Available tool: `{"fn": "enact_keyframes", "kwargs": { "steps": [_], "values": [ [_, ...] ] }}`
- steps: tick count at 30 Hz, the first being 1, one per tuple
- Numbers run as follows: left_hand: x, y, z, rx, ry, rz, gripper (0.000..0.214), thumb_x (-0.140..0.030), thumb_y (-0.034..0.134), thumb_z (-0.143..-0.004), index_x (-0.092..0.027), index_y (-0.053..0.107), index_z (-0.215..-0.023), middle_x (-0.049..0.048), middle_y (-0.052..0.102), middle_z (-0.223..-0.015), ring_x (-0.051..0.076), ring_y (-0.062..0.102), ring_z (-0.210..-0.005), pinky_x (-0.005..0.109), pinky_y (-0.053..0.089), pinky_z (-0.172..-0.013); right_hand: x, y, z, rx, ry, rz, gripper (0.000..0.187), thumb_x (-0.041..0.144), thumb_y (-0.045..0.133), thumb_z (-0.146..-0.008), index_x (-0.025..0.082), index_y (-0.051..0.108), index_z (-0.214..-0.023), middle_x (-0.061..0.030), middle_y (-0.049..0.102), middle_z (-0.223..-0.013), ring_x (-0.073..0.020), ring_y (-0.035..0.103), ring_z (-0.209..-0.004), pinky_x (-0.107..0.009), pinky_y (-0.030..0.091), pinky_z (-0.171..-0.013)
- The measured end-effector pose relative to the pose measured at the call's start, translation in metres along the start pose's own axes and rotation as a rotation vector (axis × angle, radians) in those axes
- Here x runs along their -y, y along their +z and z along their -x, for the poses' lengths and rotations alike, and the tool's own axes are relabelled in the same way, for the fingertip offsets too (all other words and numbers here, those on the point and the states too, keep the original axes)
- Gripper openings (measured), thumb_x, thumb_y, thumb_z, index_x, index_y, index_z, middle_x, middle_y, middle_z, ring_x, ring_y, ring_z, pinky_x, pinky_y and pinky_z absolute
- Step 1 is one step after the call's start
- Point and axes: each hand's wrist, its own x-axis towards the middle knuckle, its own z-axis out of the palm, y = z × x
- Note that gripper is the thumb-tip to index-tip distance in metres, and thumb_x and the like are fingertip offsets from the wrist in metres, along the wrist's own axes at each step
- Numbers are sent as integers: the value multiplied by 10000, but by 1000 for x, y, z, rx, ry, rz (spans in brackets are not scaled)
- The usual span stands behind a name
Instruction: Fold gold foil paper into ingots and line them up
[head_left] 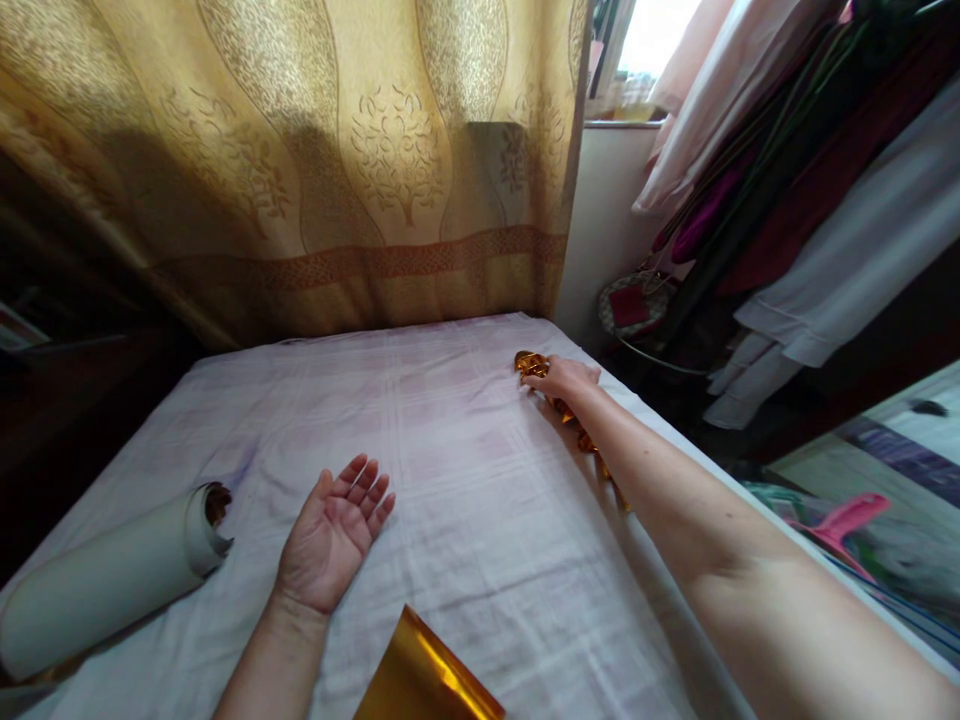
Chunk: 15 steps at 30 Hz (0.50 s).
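At the right side of the cloth-covered surface, my right hand (564,380) is closed around a crumpled gold foil strip (529,364). Its shiny, bunched pieces trail toward me under the forearm, ending in a thin tip. My left hand (334,545) rests palm up near the middle with its fingers apart and nothing in it. Close to me, between my arms, a smooth gold foil sheet (427,675) shows one corner; the rest is cut off by the lower edge of the view.
A thick pale roll (112,575) with a ragged brown inside lies at the left on the checked cloth (450,500). Behind it hangs a golden curtain (397,170). Hanging clothes (847,230) and a pink plastic item (851,520) are beyond the right edge.
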Motion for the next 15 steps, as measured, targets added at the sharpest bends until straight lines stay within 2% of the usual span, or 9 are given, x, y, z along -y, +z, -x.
{"fn": "enact_keyframes", "kwargs": {
  "steps": [6, 12, 15],
  "values": [
    [0, -2, -1, -2, -3, -13, 372, -252, 339, -1007, -141, 691, -964, 93, 756, -877, 201, 737, -793, 372, 621, -715, -7, -1, 6, -58, -31, 5, 761, 738, 598, -738, 209, 551, -1283, -167, 621, -1285, -350, 567, -1191, -466, 432, -933],
    [0, 2, 0, -11, 0, -16, 373, -235, 336, -1006, -132, 691, -957, 94, 754, -875, 198, 737, -779, 377, 622, -702, -37, -12, 14, -81, -8, -107, 744, 705, 525, -813, 206, 527, -1364, -161, 595, -1351, -344, 553, -1233, -453, 434, -963],
    [0, 4, 1, -13, 3, -18, 377, -227, 334, -1006, -130, 695, -950, 95, 753, -875, 199, 737, -774, 377, 622, -694, -46, -14, 22, -41, -24, -67, 762, 695, 559, -795, 205, 524, -1379, -162, 590, -1366, -359, 545, -1245, -471, 419, -980]
  ]
}}
